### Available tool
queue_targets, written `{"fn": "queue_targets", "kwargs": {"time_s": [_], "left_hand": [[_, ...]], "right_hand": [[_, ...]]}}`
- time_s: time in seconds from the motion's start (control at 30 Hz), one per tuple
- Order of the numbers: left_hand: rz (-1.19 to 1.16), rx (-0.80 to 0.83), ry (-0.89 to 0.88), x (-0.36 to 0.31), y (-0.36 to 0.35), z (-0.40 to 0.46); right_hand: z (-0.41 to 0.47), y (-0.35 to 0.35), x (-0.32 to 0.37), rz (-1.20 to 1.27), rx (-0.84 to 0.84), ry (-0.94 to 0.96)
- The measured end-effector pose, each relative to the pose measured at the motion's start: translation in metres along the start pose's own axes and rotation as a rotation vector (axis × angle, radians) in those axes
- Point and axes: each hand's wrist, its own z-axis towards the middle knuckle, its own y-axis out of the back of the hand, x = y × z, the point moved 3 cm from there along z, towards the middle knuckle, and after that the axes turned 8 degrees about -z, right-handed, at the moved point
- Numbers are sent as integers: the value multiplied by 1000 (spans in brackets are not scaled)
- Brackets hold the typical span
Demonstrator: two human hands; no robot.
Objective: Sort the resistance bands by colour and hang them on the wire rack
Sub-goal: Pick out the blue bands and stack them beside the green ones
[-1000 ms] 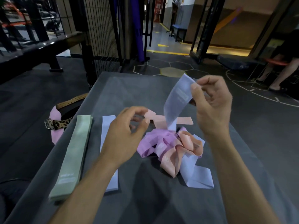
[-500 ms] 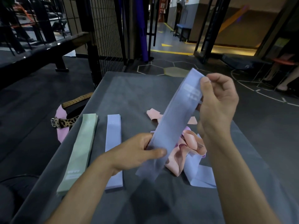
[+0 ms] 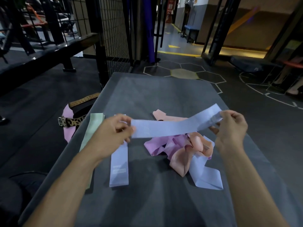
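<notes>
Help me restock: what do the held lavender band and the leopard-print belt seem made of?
Lavender band: thin, matte, flexible sheet, probably latex or similar rubber; it sags between the left hand and right hand. Leopard-print belt: stiffer strap with a shiny metal buckle; whether printed leather or fabric, I cannot tell.

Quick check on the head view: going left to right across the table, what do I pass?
Leopard-print belt → green band → left hand → flat lavender band → held lavender band → tangled pile of bands → right hand.
</notes>
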Motion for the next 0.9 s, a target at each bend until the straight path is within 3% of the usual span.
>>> {"fn": "queue_targets", "kwargs": {"time_s": [0.1, 0.17, 0.3, 0.47, 0.53, 0.63, 0.7, 0.77, 0.9], "left_hand": [[-124, -304, -142, -10, 16, 0], [-172, -360, -262, -21, 22, -1], [-187, -216, -428, -44, 16, -11], [-185, -2, -409, -54, -7, -18], [-193, 57, -409, -55, -16, -18], [-221, 84, -410, -55, -26, -18], [-228, 68, -409, -55, -31, -17], [-255, 47, -404, -56, -33, -16], [-321, 2, -359, -50, -33, -12]], "right_hand": [[-13, -11, 0, -133, 161, -43], [-22, -19, 0, -340, 325, -30], [-43, -30, -6, -943, 758, 3], [-61, -26, -8, -1475, 1080, -134], [-62, -28, -1, -1389, 1040, 8], [-73, -41, 19, -725, 975, 316], [-90, -49, 34, -358, 994, 407], [-103, -56, 37, -212, 1027, 487], [-106, -60, 37, -150, 1014, 551]]}}
